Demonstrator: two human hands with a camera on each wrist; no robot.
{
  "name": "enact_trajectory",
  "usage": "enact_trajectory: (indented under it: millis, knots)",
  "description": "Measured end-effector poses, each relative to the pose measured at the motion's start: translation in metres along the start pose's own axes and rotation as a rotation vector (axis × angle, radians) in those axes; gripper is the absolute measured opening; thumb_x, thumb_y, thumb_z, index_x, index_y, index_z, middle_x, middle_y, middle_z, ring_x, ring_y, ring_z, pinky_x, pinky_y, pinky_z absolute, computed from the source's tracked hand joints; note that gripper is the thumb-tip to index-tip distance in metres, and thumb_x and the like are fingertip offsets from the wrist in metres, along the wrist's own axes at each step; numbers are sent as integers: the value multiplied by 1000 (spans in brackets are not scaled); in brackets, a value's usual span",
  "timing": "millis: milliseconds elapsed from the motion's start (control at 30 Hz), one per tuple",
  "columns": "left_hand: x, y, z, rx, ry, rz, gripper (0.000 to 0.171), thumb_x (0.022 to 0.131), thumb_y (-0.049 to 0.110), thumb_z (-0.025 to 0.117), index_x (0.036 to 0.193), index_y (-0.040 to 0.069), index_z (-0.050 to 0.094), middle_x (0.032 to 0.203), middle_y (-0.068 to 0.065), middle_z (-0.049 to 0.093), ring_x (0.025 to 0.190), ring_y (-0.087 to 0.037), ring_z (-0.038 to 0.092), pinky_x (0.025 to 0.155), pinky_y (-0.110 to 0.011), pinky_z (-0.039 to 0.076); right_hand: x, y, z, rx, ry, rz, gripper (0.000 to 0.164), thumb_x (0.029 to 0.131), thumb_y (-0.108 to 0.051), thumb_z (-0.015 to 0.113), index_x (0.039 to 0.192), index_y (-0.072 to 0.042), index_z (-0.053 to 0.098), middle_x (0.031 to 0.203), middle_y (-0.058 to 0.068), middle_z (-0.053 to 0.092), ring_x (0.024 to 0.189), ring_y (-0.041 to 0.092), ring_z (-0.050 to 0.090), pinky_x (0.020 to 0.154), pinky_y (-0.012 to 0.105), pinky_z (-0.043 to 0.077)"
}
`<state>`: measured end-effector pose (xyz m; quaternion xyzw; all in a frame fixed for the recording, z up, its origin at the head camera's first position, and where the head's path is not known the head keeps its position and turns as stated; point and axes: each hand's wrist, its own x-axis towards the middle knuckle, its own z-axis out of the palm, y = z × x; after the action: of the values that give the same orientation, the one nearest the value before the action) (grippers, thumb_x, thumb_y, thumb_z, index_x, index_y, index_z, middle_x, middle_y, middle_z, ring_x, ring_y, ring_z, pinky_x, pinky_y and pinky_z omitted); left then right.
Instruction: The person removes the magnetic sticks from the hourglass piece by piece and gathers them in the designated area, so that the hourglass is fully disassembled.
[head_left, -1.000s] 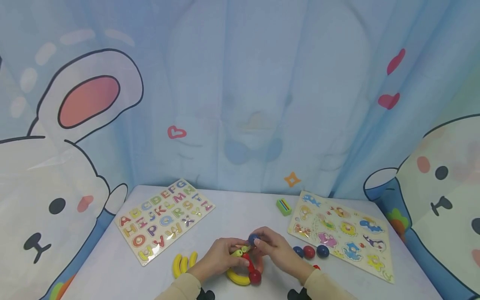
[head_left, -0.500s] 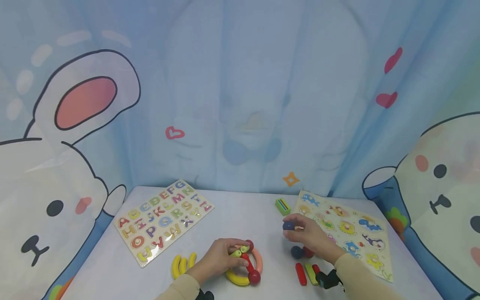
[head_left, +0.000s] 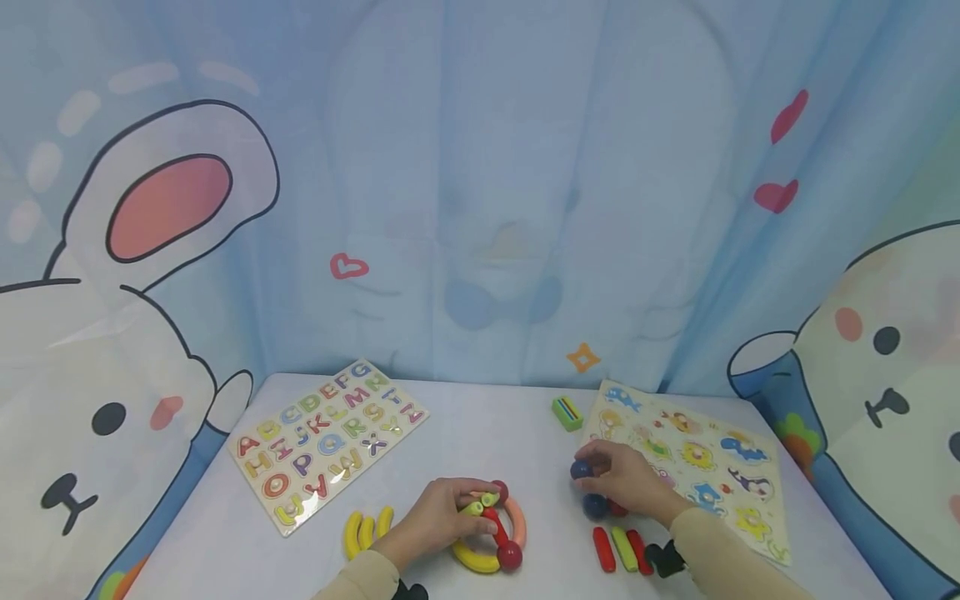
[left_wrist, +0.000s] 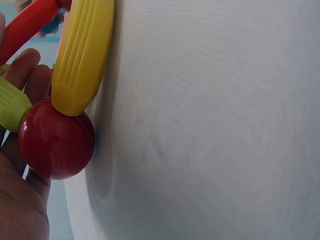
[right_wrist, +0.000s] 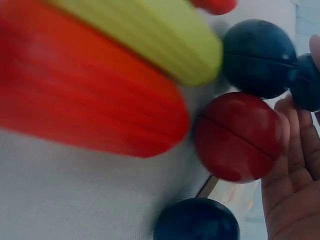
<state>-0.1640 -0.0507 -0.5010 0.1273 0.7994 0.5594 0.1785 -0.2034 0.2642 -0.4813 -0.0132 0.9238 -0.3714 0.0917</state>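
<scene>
Head view: blue ball (head_left: 581, 469) in my right hand (head_left: 626, 482), ball-and-stick build (head_left: 497, 529) in my left hand (head_left: 444, 515)

OK, fingers first. Left ones are curled round the build's light-green sticks (head_left: 472, 507), bottom centre of the picture, so there's barely a gap. Right ones are nearly closed too, blue ball pinched between thumb and fingertips, right of centre in the lower part.

The build's got a red ball (head_left: 510, 555) at its lower right corner, with a curved yellow piece (head_left: 476, 558) meeting it and a curved pink piece (head_left: 517, 521) going up the right side.

Just below my pinched ball there's another blue ball (head_left: 595, 506); can't tell if they touch. A loose red ball (right_wrist: 238, 136) is right next to that one, mostly hidden by my hand from above. Under those, lower right: red stick (head_left: 603, 550), green stick (head_left: 623, 549), second red stick (head_left: 640, 552), side by side.

Yellow curved bits (head_left: 367, 529) sit lower left, near my wrist. Letter board's (head_left: 330, 446) left, animal board's (head_left: 690, 475) right, striped green block (head_left: 567, 413) beside it.
</scene>
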Motion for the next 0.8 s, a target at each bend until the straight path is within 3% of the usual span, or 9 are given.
enact_trajectory:
  millis: [300, 800]
  knots:
    - [-1, -1, 0, -11, -7, 18, 44, 75, 17, 88, 116, 21, 73, 106, 4, 74, 85, -9, 69, 74, -25, 57, 3, 3, 8, -98, -36, 30, 46, 74, -25, 88, 115, -16, 68, 99, -1, 65, 87, 18, 60, 69, 36, 56]
    - [0, -3, 0, -6, -1, 30, 45, 75, 18, 88, 118, 21, 72, 108, 3, 74, 90, -9, 69, 77, -27, 57, 2, 2, 13, -134, -26, 3, 45, 78, -28, 86, 116, -15, 67, 103, -3, 65, 95, 18, 61, 79, 40, 56]
